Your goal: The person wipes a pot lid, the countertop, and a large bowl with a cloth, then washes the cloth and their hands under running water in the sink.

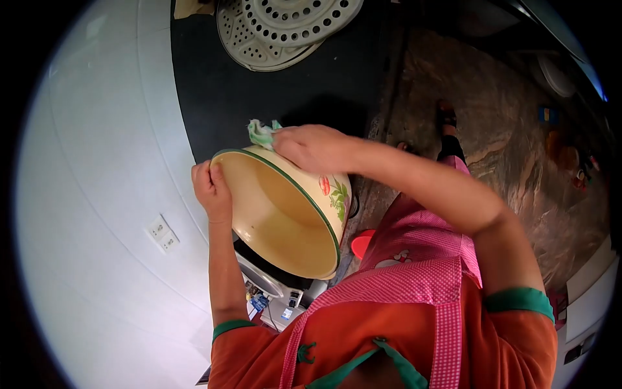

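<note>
A large cream enamel basin (278,207) with a green rim and a painted flower on its side is tilted so that its inside shows. My left hand (212,185) grips the rim at its left end, with the thumb toward the inside. Against the outer wall, close to the rim, my right hand (308,146) is closed on a white and green cloth (261,134), part of which sticks out past the fingers.
Perforated metal steamer racks (285,32) lie at the far end of the dark countertop (214,97). A white wall with a socket (162,233) runs along the left. Below the basin are a round metal-rimmed appliance (262,277) and a red object (363,243).
</note>
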`<action>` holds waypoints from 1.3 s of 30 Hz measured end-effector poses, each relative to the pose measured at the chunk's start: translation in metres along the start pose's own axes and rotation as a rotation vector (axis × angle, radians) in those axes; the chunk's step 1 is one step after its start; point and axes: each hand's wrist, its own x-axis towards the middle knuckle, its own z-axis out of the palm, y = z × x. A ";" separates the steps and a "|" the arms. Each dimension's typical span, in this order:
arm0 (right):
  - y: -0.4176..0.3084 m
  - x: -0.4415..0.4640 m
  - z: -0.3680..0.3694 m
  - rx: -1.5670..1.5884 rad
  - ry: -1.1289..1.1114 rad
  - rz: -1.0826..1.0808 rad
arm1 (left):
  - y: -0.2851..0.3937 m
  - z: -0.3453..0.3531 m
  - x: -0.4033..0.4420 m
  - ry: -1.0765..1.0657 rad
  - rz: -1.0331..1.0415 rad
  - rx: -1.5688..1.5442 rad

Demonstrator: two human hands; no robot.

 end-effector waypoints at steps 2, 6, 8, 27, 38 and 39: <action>-0.003 0.022 -0.010 -0.011 -0.141 0.120 | -0.003 0.003 0.002 0.020 0.044 -0.008; -0.004 0.021 -0.012 -0.014 -0.111 0.032 | -0.007 0.002 -0.003 0.022 -0.044 0.028; 0.008 -0.006 -0.005 -0.040 -0.064 -0.116 | -0.009 0.005 -0.005 0.052 -0.053 0.015; -0.012 -0.002 0.003 0.258 0.106 0.032 | 0.005 0.006 0.017 0.098 0.141 -0.024; 0.019 0.006 0.014 0.573 0.201 0.214 | 0.011 0.008 0.020 0.057 0.120 -0.079; 0.023 -0.001 0.019 0.568 0.282 0.169 | 0.013 0.004 0.020 0.013 0.075 -0.113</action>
